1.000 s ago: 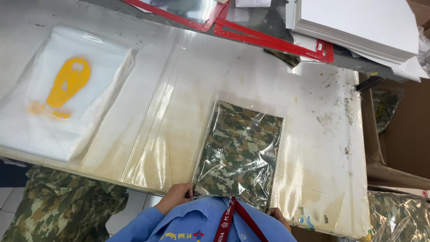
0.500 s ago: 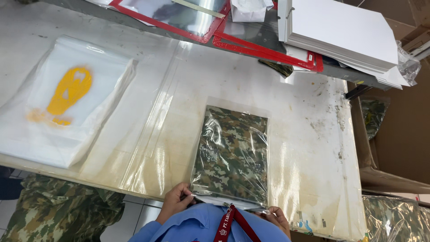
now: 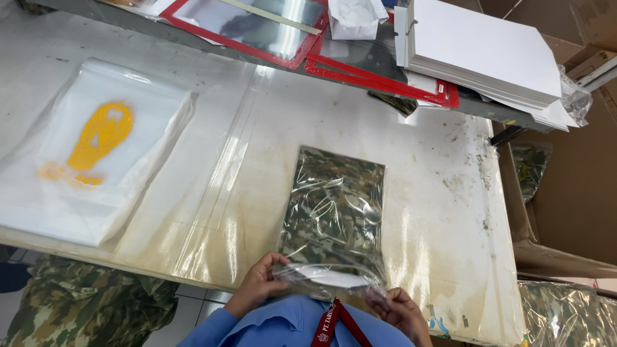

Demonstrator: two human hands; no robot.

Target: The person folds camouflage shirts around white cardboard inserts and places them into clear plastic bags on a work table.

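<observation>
Head view, from left to right: at the lower left of the frame a heap of camouflage cloth (image 3: 77, 308) lies below the edge of the surface (image 3: 443, 212), which is pale and stained. On its left part rests a stack of white bags (image 3: 83, 160) with an orange print. Clear plastic sheeting (image 3: 212, 193) lies flat on it just right of them. At the centre lies a folded camouflage garment in a clear bag (image 3: 334, 205), its near end at the bottom edge of the surface. The left hand (image 3: 257, 289) pinches the open flap of that bag at the lower centre, fingers closed on the plastic. The right hand (image 3: 402, 311), just right of it, grips the other side of the same flap. Along the top run red-framed panels (image 3: 360, 64), and at the upper right sits a stack of white sheets (image 3: 482, 51). At the far right stands a cardboard box (image 3: 565, 193), with more bagged camouflage pieces (image 3: 565, 315) at the lower right.
</observation>
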